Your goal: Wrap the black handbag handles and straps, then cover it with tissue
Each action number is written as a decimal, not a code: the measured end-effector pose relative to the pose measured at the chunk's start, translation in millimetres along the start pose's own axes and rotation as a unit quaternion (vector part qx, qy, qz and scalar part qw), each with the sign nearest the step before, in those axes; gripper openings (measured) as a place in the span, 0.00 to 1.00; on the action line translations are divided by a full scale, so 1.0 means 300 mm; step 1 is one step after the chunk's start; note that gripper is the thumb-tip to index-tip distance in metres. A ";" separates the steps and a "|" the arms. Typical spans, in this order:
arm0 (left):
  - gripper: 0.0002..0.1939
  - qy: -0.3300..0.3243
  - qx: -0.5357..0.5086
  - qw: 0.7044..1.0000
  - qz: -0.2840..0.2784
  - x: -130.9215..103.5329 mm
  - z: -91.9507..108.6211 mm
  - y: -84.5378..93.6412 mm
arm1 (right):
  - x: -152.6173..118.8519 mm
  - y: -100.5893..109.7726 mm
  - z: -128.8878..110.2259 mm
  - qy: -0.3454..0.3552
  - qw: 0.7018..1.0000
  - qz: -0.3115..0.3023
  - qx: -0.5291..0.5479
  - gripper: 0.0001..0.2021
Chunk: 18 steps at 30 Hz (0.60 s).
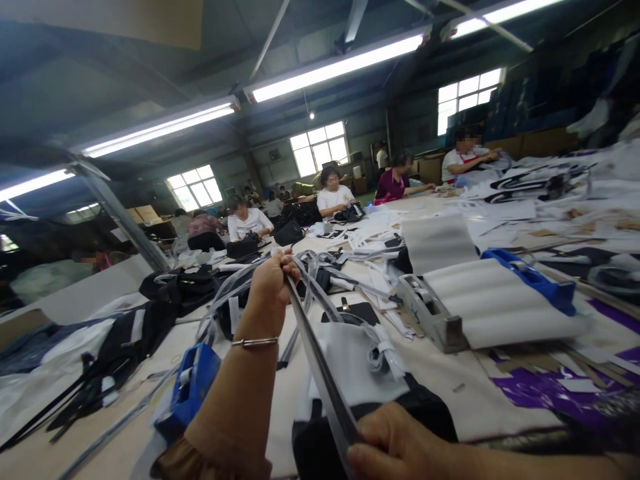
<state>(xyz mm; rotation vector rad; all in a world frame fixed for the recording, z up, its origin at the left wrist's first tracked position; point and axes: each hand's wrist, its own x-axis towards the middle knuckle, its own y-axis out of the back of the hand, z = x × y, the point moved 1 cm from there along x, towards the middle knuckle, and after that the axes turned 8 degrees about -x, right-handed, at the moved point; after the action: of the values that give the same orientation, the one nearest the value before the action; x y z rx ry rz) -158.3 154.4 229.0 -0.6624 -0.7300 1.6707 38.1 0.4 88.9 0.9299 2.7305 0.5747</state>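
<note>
A dark strap (pixel 320 363), seemingly sleeved in clear plastic, runs taut between my two hands. My left hand (pixel 273 280), stretched forward with a bracelet on the wrist, is closed around its far end. Close to me, my right hand (pixel 400 440) pinches the near end between thumb and fingers. Below the strap lies a black bag (pixel 430 407), partly covered by a white foam sheet (pixel 345 350). A coiled, plastic-wrapped strap piece (pixel 377 357) rests on that sheet. More clear plastic strips (pixel 313 283) trail over the table around my left hand.
A blue tape dispenser (pixel 187 387) stands left of my left forearm. To the right are a grey tape dispenser (pixel 430 317), another blue dispenser (pixel 530 277), stacked foam sheets (pixel 500 300) and purple plastic (pixel 540 387). Black bags (pixel 187 287) lie left. Several people work across the table.
</note>
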 end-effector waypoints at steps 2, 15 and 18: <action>0.08 -0.012 -0.003 1.000 0.015 0.015 -0.026 0.023 | -0.011 0.004 0.015 0.023 0.999 -0.032 0.015 0.23; 0.20 0.120 0.158 0.979 -0.052 -0.388 -0.311 0.333 | 0.166 0.109 0.027 -0.007 0.995 0.069 0.070 0.19; 0.19 0.050 0.206 0.977 -0.025 -0.385 -0.271 0.354 | 0.176 0.137 0.021 0.043 0.990 0.128 -0.049 0.18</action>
<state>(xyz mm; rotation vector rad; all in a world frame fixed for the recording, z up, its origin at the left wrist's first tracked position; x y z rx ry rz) -140.6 33.4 101.2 -0.4233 -0.3089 1.6626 21.1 64.8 97.2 1.2676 2.6462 0.8039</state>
